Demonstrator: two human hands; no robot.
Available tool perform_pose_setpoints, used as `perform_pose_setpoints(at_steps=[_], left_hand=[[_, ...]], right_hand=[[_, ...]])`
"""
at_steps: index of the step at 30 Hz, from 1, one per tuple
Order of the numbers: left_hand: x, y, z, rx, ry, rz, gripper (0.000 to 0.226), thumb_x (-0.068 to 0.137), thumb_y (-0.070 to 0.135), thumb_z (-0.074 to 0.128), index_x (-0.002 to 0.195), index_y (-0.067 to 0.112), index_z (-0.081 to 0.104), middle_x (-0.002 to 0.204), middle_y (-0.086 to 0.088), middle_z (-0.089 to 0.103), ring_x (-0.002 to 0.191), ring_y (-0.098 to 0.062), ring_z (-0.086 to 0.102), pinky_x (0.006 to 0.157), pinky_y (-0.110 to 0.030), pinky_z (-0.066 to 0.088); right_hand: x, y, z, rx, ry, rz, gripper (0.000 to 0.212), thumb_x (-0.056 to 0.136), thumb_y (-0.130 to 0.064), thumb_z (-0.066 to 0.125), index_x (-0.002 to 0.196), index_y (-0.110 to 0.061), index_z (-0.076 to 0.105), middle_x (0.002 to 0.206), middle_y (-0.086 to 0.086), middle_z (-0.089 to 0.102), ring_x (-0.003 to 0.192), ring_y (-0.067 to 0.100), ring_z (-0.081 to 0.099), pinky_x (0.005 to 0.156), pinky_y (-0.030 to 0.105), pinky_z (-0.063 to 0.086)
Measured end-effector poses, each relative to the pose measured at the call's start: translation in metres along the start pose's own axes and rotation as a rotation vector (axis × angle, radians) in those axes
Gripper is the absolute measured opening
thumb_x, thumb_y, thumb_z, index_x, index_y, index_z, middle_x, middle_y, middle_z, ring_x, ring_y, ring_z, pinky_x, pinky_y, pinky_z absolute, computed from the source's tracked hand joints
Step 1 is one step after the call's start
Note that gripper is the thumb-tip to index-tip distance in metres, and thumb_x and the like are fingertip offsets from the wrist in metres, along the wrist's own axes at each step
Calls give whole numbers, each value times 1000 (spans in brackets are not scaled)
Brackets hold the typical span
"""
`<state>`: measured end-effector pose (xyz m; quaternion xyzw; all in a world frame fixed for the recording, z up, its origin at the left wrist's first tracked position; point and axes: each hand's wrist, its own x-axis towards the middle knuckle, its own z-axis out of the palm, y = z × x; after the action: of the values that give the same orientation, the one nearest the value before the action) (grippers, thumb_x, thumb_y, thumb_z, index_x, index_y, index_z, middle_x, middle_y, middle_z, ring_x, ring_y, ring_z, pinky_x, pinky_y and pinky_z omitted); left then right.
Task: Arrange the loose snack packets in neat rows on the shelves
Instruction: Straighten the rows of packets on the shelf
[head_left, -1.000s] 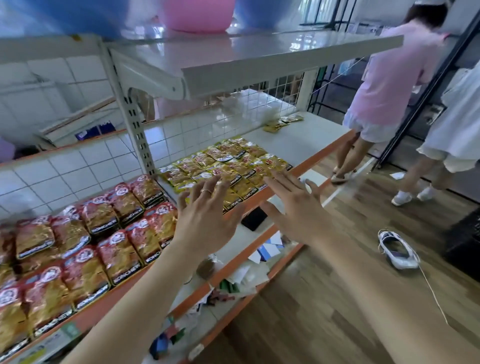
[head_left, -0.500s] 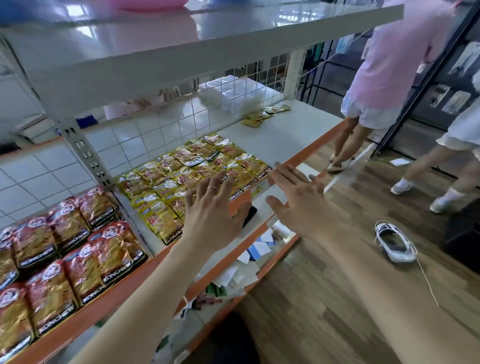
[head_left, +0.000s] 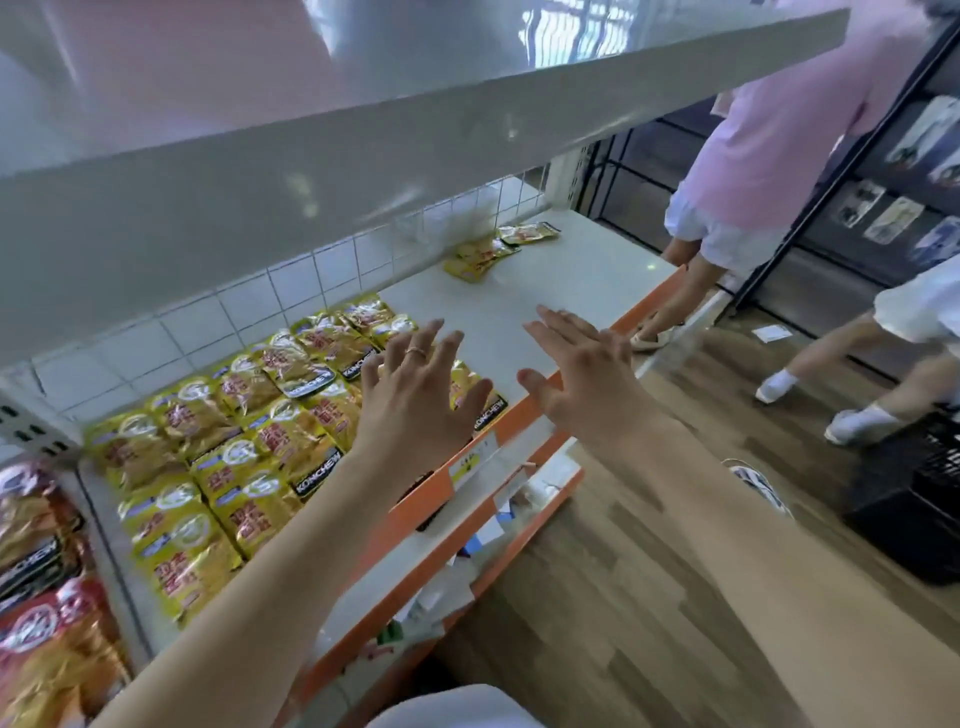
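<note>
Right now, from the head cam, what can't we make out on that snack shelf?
Head view:
- Yellow packet rows: front-right packets hidden by the left hand.
- Loose yellow packets at the back: blurred, too small to count.
- Red packets: cut off by the left edge.
- Right hand: contact with the shelf unclear.

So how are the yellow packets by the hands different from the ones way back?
The near packets are many, lined in tidy rows; the far packets are few, lying crooked. The near packets reach the shelf's front edge; the far packets sit at its back. Both are yellow.
</note>
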<state>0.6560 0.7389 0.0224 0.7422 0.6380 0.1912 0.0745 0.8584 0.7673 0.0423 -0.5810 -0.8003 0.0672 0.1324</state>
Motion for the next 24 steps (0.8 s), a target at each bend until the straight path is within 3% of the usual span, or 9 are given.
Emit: perform_pose_setpoints(at_steps=[5,11,18,24], left_hand=[[45,7,22,11,-21,39,65,96,59,44,151,26,32,162,2,27,148,-24,19,116,-48,17],[71,9,44,23,-75,0,67,96,57,47,152,27,29,162,2,26,148,-23,20,116,-48,17],[101,-2,64,77,-118,-91,76,92,70,43,153,27,28,163,2,25,147,-24,20,115,-50,18],[151,9,87,97,-91,-200,76,93,68,44,153,25,29,163,1,26,148,-24,21,114,-49,21]], right_hand=[[32,28,9,-20,31,-12,57,97,-47,51,149,-24,39,161,-5,27,150,9,18,116,48,12],[65,48,24,7,-2,-8,58,97,-43,53,149,-23,38,162,-3,27,149,12,19,117,49,14],[112,72,47,61,-19,-85,55,96,-39,56,147,-22,42,160,-2,31,148,13,24,115,51,18],[164,110,50,50,-55,-203,54,96,-37,56,147,-21,43,160,-2,31,148,13,24,115,49,17]])
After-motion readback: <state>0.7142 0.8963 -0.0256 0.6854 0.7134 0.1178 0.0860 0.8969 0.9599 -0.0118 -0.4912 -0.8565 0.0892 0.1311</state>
